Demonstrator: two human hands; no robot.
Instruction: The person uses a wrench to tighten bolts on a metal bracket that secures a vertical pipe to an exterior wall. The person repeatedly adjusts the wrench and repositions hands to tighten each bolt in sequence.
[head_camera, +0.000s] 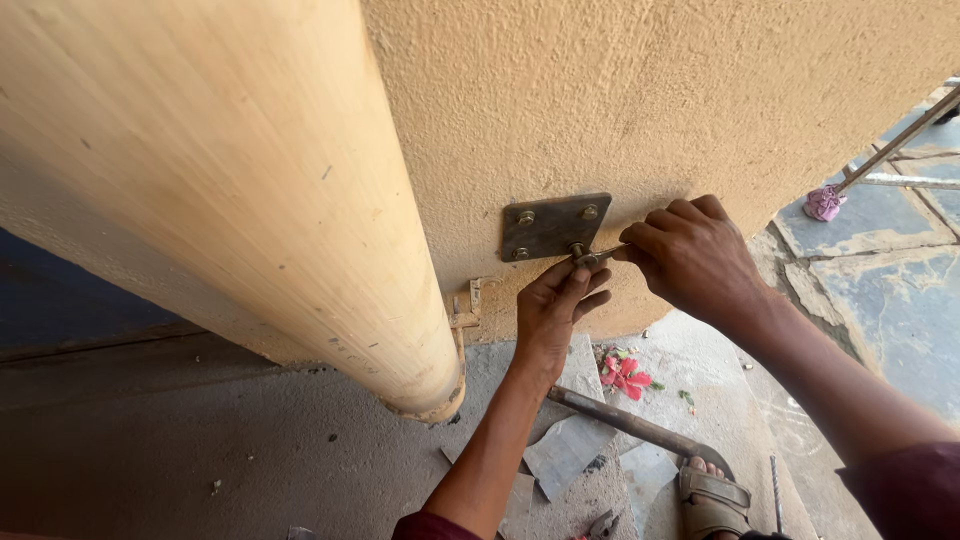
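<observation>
**Two hands on a bolt at the corner of a wall plate**

A dull grey square steel plate (556, 226) sits flat against the rough ochre plastered wall (640, 90), with bolt heads at its corners. At the lower right corner a short steel bolt with its nut (581, 254) sticks out. The left hand (553, 312) reaches up from below, its fingertips (578, 274) pinched together on the nut. The right hand (693, 255) is closed around the handle of a slim flat metal spanner (604, 254) whose head meets the same bolt.

The bolt and nut look small, hard and smooth, so likely slippery in bare fingers; a fingertip pinch on the nut's flats seems the sure hold. The spanner appears stiff and light, best gripped far out on its handle.

Beside the wall stands a broad cream-painted pipe (250, 200). On the concrete floor (250, 450) lie a grey metal bar (620, 420) and pink flower petals (625, 375).
</observation>
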